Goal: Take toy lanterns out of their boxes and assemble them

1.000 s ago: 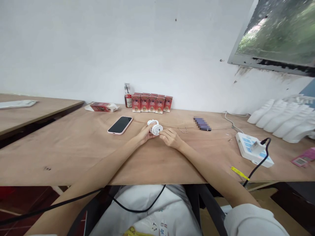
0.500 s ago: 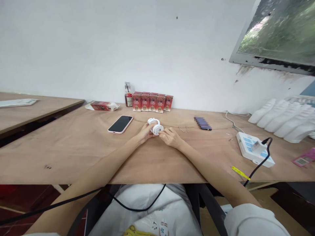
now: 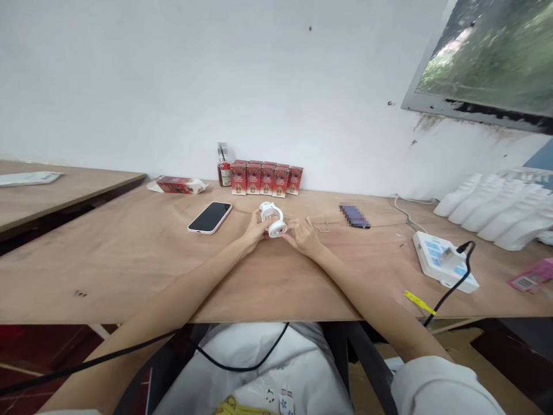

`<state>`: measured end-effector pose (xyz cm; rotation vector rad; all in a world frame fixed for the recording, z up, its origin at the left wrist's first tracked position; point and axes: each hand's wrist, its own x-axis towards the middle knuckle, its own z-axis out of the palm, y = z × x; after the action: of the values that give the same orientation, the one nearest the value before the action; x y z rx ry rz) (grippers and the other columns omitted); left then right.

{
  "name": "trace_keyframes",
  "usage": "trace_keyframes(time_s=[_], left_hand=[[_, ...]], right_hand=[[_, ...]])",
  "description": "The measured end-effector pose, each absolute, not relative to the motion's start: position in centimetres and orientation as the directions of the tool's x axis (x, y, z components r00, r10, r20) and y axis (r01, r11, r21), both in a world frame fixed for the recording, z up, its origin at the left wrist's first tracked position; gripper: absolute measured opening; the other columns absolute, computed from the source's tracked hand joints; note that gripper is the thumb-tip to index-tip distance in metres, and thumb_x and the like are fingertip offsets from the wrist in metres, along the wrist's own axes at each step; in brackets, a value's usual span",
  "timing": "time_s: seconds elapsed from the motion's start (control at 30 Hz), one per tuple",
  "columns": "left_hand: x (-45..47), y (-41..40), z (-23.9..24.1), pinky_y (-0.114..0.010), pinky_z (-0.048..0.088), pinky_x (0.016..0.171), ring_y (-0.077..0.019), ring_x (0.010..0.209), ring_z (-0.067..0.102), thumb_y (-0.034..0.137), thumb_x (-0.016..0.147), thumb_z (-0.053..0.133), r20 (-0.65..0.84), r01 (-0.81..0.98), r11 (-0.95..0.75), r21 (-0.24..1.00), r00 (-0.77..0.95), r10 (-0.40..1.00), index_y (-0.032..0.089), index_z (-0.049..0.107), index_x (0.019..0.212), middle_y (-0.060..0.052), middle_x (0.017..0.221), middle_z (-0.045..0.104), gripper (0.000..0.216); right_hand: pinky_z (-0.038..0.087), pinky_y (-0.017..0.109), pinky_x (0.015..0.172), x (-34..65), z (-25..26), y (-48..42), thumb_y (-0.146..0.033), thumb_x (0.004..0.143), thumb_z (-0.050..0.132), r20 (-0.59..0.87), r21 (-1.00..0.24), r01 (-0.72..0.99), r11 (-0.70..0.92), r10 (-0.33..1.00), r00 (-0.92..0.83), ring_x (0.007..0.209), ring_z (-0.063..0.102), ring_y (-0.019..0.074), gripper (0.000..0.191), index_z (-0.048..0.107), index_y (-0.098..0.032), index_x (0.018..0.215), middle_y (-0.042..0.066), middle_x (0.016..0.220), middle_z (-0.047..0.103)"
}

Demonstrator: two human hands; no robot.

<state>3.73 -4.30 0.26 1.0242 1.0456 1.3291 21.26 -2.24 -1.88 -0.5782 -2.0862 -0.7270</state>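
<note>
A small round white plastic device (image 3: 272, 219) with a loop on top sits between both hands on the wooden table (image 3: 129, 259). My left hand (image 3: 253, 230) curls around its left side and holds it. My right hand (image 3: 306, 236) rests just to its right, fingers bent, fingertips touching the device's lower right edge. A black phone in a pink case (image 3: 209, 217) lies face up to the left of the hands.
Red cartons (image 3: 265, 178) and a small bottle (image 3: 223, 167) line the wall. A torn red pack (image 3: 177, 185) lies left, a dark blurred object (image 3: 355, 216) and a wire clip (image 3: 322, 228) right. A white power strip (image 3: 444, 263) with a black cable and white bottles (image 3: 496, 211) sit far right.
The device has been lifted slightly and tilted upright in my left hand. My right hand has shifted a little right and its fingers have loosened.
</note>
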Motion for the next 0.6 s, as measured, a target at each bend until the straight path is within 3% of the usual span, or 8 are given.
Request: trace_keyframes(time_s=[0.1,0.17,0.23,0.37,0.6], left_hand=[[3.1,-3.3,0.0,-0.024,0.048,0.059,-0.0120,0.065,0.061,0.029,0.064,0.077,0.004,-0.258,-0.049,0.965,-0.174,0.985,0.027,0.024,0.133,-0.004,0.098,0.063,0.087],[2.6,-2.6,-0.2,-0.024,0.048,0.062,-0.0135,0.070,0.062,0.027,0.061,0.079,0.027,-0.235,-0.100,0.967,-0.294,0.955,0.022,0.033,0.127,-0.004,0.096,0.064,0.082],[2.2,-2.3,-0.2,-0.025,0.049,0.066,-0.0161,0.077,0.062,0.026,0.057,0.081,0.057,-0.188,-0.135,0.973,-0.369,0.928,0.018,0.046,0.110,-0.005,0.093,0.063,0.063],[2.2,-2.6,0.1,-0.027,0.048,0.071,-0.0183,0.082,0.060,0.022,0.049,0.083,0.087,-0.102,-0.140,0.985,-0.409,0.909,0.019,0.049,0.082,-0.002,0.083,0.061,0.048],[2.6,-3.0,0.3,-0.026,0.046,0.073,-0.0164,0.083,0.059,0.020,0.044,0.083,0.231,-0.037,-0.256,0.966,-0.327,0.916,0.019,0.048,0.085,0.001,0.084,0.059,0.054]], right_hand=[[0.037,0.037,0.076,22.8,-1.8,-0.8,-0.042,0.092,0.042,0.823,0.128,0.757,0.640,0.358,-0.442,0.081,0.055,0.0231,0.032,0.055,-0.014,0.090,0.012,0.083,0.062],[0.038,0.042,0.080,24.0,-1.9,0.2,-0.033,0.094,0.036,0.789,0.003,0.832,0.555,0.510,-0.343,0.083,0.055,0.0257,0.029,0.056,-0.012,0.094,0.015,0.081,0.062],[0.038,0.045,0.083,25.1,-2.0,0.9,-0.024,0.093,0.033,0.750,-0.073,0.859,0.507,0.595,-0.288,0.083,0.056,0.0268,0.027,0.057,-0.012,0.096,0.015,0.074,0.061],[0.037,0.045,0.085,26.2,-2.3,1.4,-0.013,0.088,0.034,0.697,-0.113,0.871,0.478,0.663,-0.273,0.076,0.058,0.0250,0.024,0.058,-0.014,0.095,0.011,0.066,0.059],[0.041,0.042,0.084,25.1,-2.4,1.3,-0.008,0.080,0.045,0.573,-0.134,0.859,0.494,0.746,-0.340,0.088,0.058,0.0261,0.027,0.054,-0.011,0.104,0.013,0.079,0.065]])
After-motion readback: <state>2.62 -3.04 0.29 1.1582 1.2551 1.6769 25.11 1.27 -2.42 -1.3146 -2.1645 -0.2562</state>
